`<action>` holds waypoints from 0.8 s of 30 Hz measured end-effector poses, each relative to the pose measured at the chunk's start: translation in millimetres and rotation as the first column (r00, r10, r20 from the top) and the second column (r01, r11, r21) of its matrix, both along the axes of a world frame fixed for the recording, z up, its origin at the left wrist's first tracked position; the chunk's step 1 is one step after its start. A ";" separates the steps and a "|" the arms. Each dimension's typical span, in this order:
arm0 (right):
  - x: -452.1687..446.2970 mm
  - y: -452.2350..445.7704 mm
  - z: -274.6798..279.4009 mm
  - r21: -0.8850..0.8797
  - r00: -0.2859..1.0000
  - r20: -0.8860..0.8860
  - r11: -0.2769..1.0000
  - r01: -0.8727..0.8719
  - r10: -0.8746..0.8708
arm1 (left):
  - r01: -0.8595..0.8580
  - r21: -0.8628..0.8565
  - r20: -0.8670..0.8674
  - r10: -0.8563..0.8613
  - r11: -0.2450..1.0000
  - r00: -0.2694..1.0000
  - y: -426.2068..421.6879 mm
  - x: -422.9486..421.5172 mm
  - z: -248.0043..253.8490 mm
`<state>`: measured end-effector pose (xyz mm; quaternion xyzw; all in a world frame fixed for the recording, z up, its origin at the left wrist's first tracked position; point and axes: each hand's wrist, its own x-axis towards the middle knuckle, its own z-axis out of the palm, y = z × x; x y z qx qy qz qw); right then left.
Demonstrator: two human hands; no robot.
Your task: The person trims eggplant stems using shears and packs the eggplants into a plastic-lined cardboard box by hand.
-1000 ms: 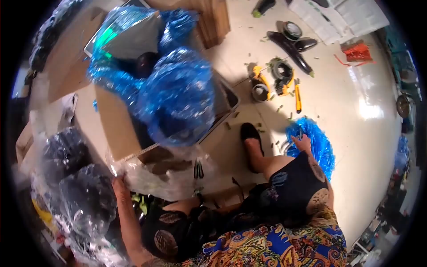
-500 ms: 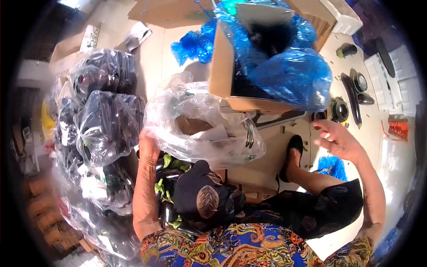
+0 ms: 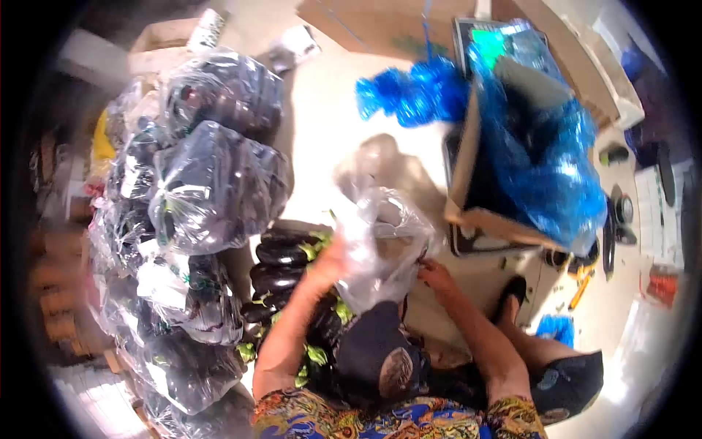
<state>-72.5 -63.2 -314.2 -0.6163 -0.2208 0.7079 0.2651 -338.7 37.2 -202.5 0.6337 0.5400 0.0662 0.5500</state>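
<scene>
Floor (image 3: pixel 322 124) of pale tile spreads beneath wrapped bundles (image 3: pixel 219 190) at left, eggplants (image 3: pixel 281 254) near left and a box (image 3: pixel 499 223) at right, while the left hand (image 3: pixel 336 261), blurred, its closure unclear, touches the central bag (image 3: pixel 376 267), the right hand (image 3: pixel 434 276) pinches its right edge, and both forearms angle inward.

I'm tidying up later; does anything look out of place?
Yes: at right, a long eggplant lies loose on the floor beside a tape roll, apart from the piled eggplants. A yellow cutter also lies there.
</scene>
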 end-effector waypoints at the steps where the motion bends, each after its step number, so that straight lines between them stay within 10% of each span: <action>1: -7.2 11.8 -4.5 0.079 0.997 -0.079 0.997 0.007 -0.001 | 0.310 0.162 -0.242 -0.267 0.937 0.933 -1.2 9.9 -11.7; 4: -23.8 38.9 15.5 0.172 0.971 -0.239 0.985 0.010 0.032 | 0.401 0.240 -0.397 -0.287 0.884 0.872 -22.2 55.3 -40.0; 11: 17.5 10.3 54.6 0.569 0.987 0.162 0.819 -0.074 -0.024 | 0.367 0.242 -0.335 -0.278 0.898 0.900 12.3 63.5 -52.4; 13: 38.9 -7.4 60.7 0.452 0.961 0.275 0.886 -0.106 -0.026 | 0.004 0.368 -0.223 0.084 0.930 0.971 62.4 38.6 -44.7; 20: 42.6 -75.1 19.7 0.321 0.843 0.537 0.925 -0.203 -0.002 | -0.694 0.646 0.612 0.329 0.317 0.720 323.2 -61.6 227.4; 24: 30.2 -78.2 54.5 0.388 0.875 0.483 0.904 -0.181 -0.033 | -0.798 0.499 0.773 0.243 0.339 0.587 321.6 -67.8 290.0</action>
